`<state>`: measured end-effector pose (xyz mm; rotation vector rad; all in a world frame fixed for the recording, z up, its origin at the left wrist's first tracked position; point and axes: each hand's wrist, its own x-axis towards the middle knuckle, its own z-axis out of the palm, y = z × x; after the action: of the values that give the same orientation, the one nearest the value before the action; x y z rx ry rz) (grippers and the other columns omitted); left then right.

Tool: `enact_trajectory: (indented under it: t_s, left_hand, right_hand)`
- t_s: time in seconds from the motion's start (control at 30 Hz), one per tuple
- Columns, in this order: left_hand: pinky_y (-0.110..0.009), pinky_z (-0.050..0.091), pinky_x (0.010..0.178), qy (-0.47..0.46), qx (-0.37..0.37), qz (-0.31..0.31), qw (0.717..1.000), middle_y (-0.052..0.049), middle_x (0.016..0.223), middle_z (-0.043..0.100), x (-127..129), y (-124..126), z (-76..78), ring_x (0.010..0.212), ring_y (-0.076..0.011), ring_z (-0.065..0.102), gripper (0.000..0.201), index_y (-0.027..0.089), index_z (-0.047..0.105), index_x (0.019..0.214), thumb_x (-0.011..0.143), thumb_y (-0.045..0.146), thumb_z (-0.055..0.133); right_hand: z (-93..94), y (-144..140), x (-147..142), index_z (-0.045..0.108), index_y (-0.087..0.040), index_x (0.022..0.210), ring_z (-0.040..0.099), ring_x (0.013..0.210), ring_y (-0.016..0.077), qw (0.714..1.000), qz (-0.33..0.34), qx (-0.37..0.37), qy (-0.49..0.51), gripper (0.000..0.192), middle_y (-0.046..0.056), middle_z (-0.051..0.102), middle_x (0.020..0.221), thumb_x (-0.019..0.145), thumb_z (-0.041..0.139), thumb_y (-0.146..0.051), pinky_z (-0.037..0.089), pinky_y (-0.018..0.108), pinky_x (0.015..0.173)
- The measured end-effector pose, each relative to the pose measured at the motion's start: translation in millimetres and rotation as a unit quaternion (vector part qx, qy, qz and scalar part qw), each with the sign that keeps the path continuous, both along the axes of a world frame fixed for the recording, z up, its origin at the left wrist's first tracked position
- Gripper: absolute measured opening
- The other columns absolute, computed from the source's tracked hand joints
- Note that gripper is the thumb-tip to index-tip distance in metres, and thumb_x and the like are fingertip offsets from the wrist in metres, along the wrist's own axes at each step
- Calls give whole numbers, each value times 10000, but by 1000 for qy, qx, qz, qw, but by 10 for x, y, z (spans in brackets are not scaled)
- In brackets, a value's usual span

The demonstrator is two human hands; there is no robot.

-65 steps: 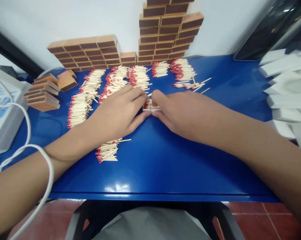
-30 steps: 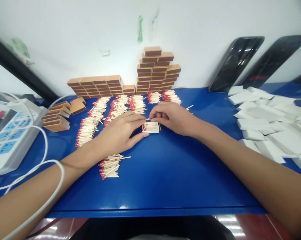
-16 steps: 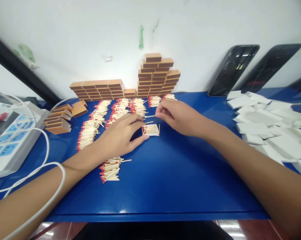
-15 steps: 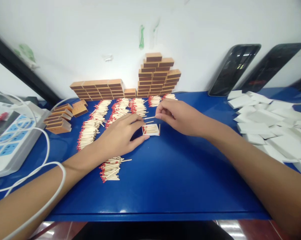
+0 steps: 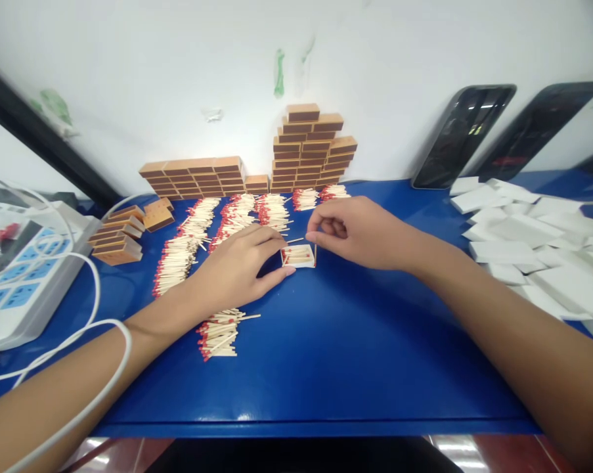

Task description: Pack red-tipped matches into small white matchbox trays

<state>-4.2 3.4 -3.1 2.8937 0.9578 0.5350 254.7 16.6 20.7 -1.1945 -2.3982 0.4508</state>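
**Small white rectangular cardboard tray (image 5: 306, 265) lies at 7 o'clock from the pinch of the right hand (image 5: 354, 231)**

The tray rests on the glossy blue table top (image 5: 355, 361); its long axis runs from 9 to 3 o'clock, and its open side looks upward. The left hand (image 5: 240, 266) is the nearer one; its thumb and fingertips stand on both sides of the tray's 9 o'clock end and seem to hold it, with the thumb on the 6 o'clock side. The right thumb and forefinger come together just beside the 1 o'clock corner; whether a match is between them, I cannot tell.

Inside the tray are thin pale wooden matches with red heads (image 5: 300, 255); they lie along its length, the heads mostly toward 9 o'clock. Just outside, a single match (image 5: 315, 255) points from 12 to 6 o'clock by the 3 o'clock end; another loose match (image 5: 295, 240) lies along the 12 o'clock side.

From the tray, a tall stack of orange cardboard matchboxes with dark brown sides (image 5: 313, 154) stands at 12 o'clock, contents hidden; a loose heap of white cardboard trays (image 5: 532, 230) spreads at 3 o'clock.
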Motion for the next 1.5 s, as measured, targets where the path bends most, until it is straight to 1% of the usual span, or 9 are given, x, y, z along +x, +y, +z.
enact_trajectory:
  t_s: [0.13,0.27,0.47,0.67,0.87,1.07,1.27,1.4,1.5]
  left_hand:
    - [-476,550,1047,-6,-9,-3,1000,-143,1222,731,5,3,4,1157,-290,677,376,134,715,1236,1063,437,574]
    - [-459,547,1054,-11,-19,-15,1000,-119,1237,749,7,19,13,1164,-281,685,359,158,715,1266,1062,425,587]
    - [-439,535,1063,-21,-21,-23,999,-107,1224,752,15,13,16,1149,-265,680,363,127,707,1269,1056,405,610]
    - [-443,530,1062,-10,-8,-21,1000,-110,1226,742,6,7,-10,1153,-273,668,364,126,698,1270,1073,409,580]
    - [-448,535,1056,-7,-6,-26,1000,-126,1241,729,-12,16,-14,1171,-287,665,393,110,693,1282,1065,422,590]
    - [-445,546,1034,-13,-18,-43,999,-111,1219,737,-6,11,-2,1151,-276,673,371,128,692,1281,1056,412,614]
    - [-438,543,1036,-8,-6,-47,999,-121,1232,736,-13,5,-8,1144,-278,681,360,122,693,1258,1060,411,607]
    - [-432,550,1033,-8,2,-44,999,-125,1229,737,-17,8,-13,1165,-283,679,374,116,690,1273,1064,413,597]
    - [-433,552,1037,-7,-9,-52,999,-119,1231,736,-14,0,12,1162,-277,683,370,132,700,1266,1064,423,595]
  right_hand:
    - [-38,73,58,699,-201,936,563,727,174,999,-3,1,-47,68,24,673,831,931,660,-256,377,303,669]
    - [-148,111,25,689,-190,1107,585,788,185,999,18,-19,-41,159,45,695,916,970,619,-231,391,302,703]
    - [-214,97,-46,650,-196,903,558,749,175,999,12,-41,-27,131,30,674,837,1003,578,-238,361,296,664]
    - [-203,101,-37,667,-201,939,551,718,168,998,16,-58,-28,100,21,670,819,997,592,-233,355,298,651]
    - [-238,113,-38,664,-195,899,564,748,172,1000,1,-21,-21,120,24,674,820,999,607,-230,365,299,665]
    - [-278,124,-53,676,-193,907,558,728,154,999,11,-32,1,84,5,651,805,976,680,-242,377,284,665]
    - [-274,174,-14,661,-188,859,565,760,176,1000,-14,6,-20,220,35,668,816,1032,591,-305,386,306,693]
    - [-203,209,91,711,-191,1001,557,752,174,999,19,-35,-5,171,42,688,875,1006,551,-253,401,307,700]
    - [-142,207,156,728,-197,1142,539,740,170,994,70,-87,-8,243,52,694,945,955,582,-247,409,301,680]
